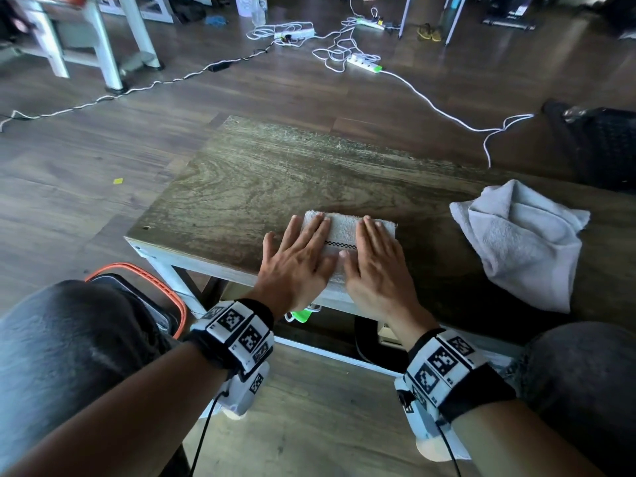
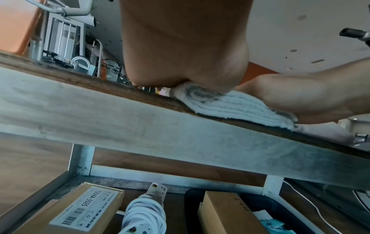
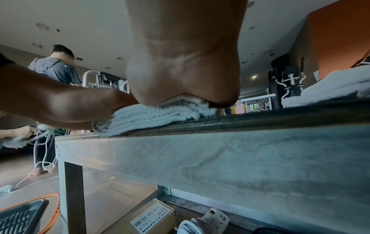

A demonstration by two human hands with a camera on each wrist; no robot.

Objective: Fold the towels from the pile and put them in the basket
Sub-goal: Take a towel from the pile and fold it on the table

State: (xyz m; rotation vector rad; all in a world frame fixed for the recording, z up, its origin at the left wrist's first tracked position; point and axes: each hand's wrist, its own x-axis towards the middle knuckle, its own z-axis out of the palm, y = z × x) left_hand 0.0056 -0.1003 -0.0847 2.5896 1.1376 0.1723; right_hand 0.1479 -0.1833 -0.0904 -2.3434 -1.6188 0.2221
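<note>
table point(image 1: 241, 173): wooden top, holds all towel work | pile point(image 1: 523, 242): loose grey towels on table, right of hands, apart | folded towel point(image 1: 344, 232): lay at near table edge | left hand point(image 1: 296, 259) + right hand point(image 1: 378, 266): flat, fingers straight, pressed on folded towel, gripping nothing | basket point(image 1: 172, 304): orange rim, on floor by left knee

White folded towel point(image 1: 344, 232) with black-checked stripe; pale grey towel pile point(image 1: 519, 242); orange-rimmed black basket point(image 1: 172, 297).
</note>
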